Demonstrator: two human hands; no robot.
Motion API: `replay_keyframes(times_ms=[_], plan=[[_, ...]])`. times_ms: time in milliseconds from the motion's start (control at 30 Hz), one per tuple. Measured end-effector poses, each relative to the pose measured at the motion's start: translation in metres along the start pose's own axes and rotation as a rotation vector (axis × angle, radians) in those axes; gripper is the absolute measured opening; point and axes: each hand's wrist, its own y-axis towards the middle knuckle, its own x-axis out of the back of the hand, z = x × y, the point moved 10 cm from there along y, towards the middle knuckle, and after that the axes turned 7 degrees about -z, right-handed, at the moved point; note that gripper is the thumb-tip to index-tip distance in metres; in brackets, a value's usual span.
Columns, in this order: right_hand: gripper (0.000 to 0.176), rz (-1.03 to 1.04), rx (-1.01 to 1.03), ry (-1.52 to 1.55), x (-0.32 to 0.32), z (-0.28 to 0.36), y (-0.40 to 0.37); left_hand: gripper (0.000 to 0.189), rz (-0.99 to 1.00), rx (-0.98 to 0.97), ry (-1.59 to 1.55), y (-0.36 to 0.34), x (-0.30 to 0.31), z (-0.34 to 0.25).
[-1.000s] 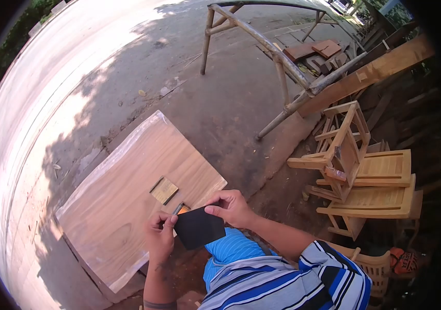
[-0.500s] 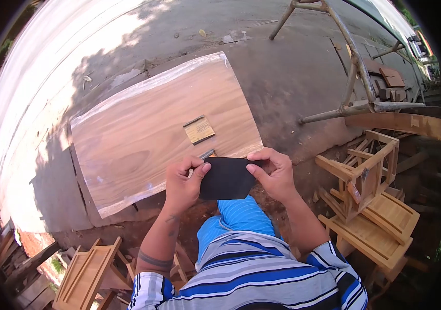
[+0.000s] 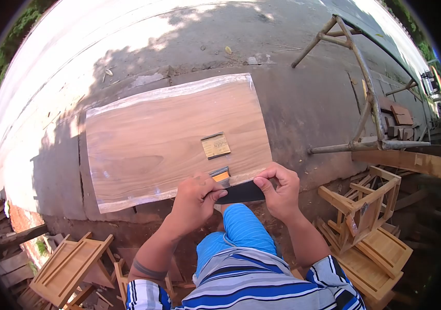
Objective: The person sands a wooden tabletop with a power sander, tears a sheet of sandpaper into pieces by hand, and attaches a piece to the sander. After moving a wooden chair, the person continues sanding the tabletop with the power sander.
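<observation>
Sheet [image 3: 241, 192], one, black, is pinched by both hands [image 3: 194, 199] [image 3: 282, 191]. Two small pieces [image 3: 216, 146] [image 3: 221, 176] are noted toward the board's [image 3: 153, 129] near edge, concrete [image 3: 311, 98] beyond.

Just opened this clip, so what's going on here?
A person pinches a dark sheet between both hands, the left hand at one end and the right hand at the other. The dark sheet appears by the near edge of a wooden board; whether they touch is unclear. On the board lie a tan printed piece with dark edges and, nearer the hands, an orange-and-dark object, partly hidden. Wooden furniture is piled off to the right.
</observation>
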Motion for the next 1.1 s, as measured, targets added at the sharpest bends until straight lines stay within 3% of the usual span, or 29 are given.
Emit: replay_keyframes(times_ms=[100, 200, 333, 433, 533, 600, 733, 900, 1100], plan=[[0.014, -0.049, -0.148, 0.181, -0.012, -0.015, 0.002, 0.009, -0.047, -0.028, 0.078, -0.006, 0.006, 0.004], [0.014, 0.107, 0.023, 0.053, -0.029, 0.005, 0.009, 0.009, -0.054, -0.032, 0.051, -0.007, 0.010, 0.005], [0.009, 0.051, 0.136, -0.052, -0.020, -0.003, 0.009, 0.010, -0.111, 0.090, -0.027, -0.014, 0.015, 0.017], [0.010, 0.090, 0.015, 0.037, -0.023, -0.011, 0.008, 0.013, -0.133, 0.071, -0.056, -0.021, 0.027, 0.029], [0.011, 0.071, 0.164, -0.129, -0.034, 0.024, 0.014, 0.017, -0.166, -0.080, 0.091, -0.023, 0.037, 0.016], [0.013, 0.077, 0.392, -0.307, -0.047, 0.051, 0.012, 0.019, -0.169, -0.141, 0.190, -0.026, 0.039, 0.011], [0.016, 0.262, 0.593, -0.381, -0.078, 0.043, -0.008, 0.019, -0.150, -0.234, 0.336, -0.030, 0.040, -0.006], [0.014, 0.249, 0.518, -0.352, -0.080, 0.040, -0.005, 0.017, -0.241, -0.086, 0.099, -0.036, 0.060, 0.005], [0.014, 0.337, 0.562, -0.434, -0.105, 0.062, -0.012, 0.019, -0.153, -0.209, 0.242, -0.048, 0.053, 0.009]])
